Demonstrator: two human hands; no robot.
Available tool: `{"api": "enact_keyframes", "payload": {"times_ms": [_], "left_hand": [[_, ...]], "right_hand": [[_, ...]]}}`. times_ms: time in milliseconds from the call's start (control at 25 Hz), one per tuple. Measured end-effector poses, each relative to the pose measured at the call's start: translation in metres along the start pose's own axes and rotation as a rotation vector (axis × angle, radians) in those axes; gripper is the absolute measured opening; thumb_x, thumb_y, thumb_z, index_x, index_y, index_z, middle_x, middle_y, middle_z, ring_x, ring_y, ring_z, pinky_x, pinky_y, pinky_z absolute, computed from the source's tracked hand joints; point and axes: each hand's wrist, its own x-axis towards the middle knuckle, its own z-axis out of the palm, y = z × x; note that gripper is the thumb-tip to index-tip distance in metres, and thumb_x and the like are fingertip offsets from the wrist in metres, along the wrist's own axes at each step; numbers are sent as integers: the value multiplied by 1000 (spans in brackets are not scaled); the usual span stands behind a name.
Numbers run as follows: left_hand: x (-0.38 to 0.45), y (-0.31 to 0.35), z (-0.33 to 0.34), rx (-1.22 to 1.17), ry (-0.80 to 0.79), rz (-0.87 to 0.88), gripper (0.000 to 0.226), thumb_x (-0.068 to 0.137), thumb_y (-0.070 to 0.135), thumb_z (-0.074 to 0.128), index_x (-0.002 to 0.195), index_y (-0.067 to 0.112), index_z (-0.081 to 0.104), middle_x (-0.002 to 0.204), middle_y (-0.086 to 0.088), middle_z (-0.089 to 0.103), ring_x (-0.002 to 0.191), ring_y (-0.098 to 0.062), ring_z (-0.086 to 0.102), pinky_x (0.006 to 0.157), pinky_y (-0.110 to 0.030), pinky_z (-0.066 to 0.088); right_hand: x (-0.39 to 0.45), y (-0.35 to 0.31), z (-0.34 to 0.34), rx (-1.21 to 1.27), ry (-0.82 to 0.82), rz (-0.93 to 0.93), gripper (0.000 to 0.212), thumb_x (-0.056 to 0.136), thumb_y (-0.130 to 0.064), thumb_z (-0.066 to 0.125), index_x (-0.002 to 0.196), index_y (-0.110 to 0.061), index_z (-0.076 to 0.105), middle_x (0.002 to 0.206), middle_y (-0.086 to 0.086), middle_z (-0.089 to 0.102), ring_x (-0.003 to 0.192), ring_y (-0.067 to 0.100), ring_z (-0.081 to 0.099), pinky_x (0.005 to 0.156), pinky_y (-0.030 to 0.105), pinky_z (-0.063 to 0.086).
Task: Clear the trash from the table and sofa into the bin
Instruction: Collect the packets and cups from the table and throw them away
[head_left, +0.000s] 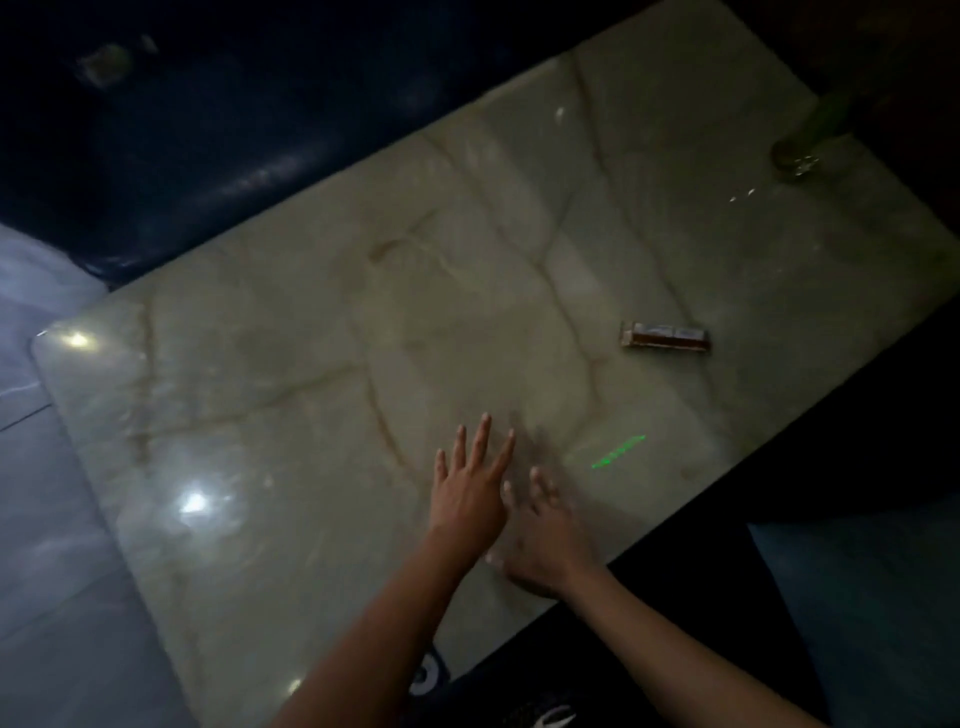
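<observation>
A small brown and white wrapper or pack (666, 336) lies flat on the pale marble table (311, 364), right of its middle. Over the table's near part my left hand (471, 488) is spread with straight fingers and holds nothing. Right beside it, my right hand (545, 540) is blurred, its fingers extended, also holding nothing. Both hands are well short of the wrapper. A green bottle (810, 135) lies or leans at the table's far right corner. On the dark sofa (208, 130) behind the table a pale crumpled bit (104, 62) shows dimly.
A thin green streak of light (618, 452) sits on the table to the right of my hands. Shiny tiled floor (52, 519) runs along the left. Dark clothing and a shoe (540, 717) are below the table's near edge. The room is dim.
</observation>
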Motion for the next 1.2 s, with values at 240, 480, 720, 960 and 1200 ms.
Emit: {"api": "enact_keyframes", "payload": {"times_ms": [240, 480, 720, 960, 1200], "left_hand": [[60, 63, 2, -37, -182, -246, 78, 87, 24, 42, 152, 42, 4, 163, 1, -18, 149, -39, -9, 120, -58, 7], [61, 66, 4, -4, -210, -312, 82, 83, 23, 43, 151, 45, 2, 162, 2, -19, 150, -38, -5, 120, -56, 11], [79, 99, -18, -58, -120, -393, 65, 85, 31, 47, 148, 31, 33, 163, -6, 14, 141, -33, 37, 112, -48, 36], [165, 215, -44, 160, 157, 125, 65, 84, 26, 56, 146, 19, 36, 150, -7, 42, 135, -26, 44, 105, -38, 43], [230, 241, -52, 239, 104, 89, 59, 82, 35, 66, 133, 17, 42, 128, -8, 49, 114, -28, 52, 94, -39, 46]], "right_hand": [[9, 115, -93, 401, 166, -104, 83, 79, -44, 65, 153, -25, 31, 157, -1, 39, 141, 13, 39, 112, 19, 29], [38, 219, -163, 27, 354, 86, 80, 83, -56, 55, 149, -14, 38, 163, 16, 19, 147, 29, 28, 118, 36, 25], [41, 244, -167, -22, 81, 62, 97, 79, -57, 55, 155, -11, 18, 164, 19, -10, 152, 31, -8, 124, 43, 10], [39, 253, -175, 0, 17, 43, 95, 77, -52, 54, 156, -17, 15, 165, 13, -13, 153, 25, -6, 121, 50, 10], [40, 253, -175, 44, 20, 42, 92, 79, -51, 52, 156, -16, 16, 165, 11, -11, 153, 25, -4, 119, 53, 8]]}}
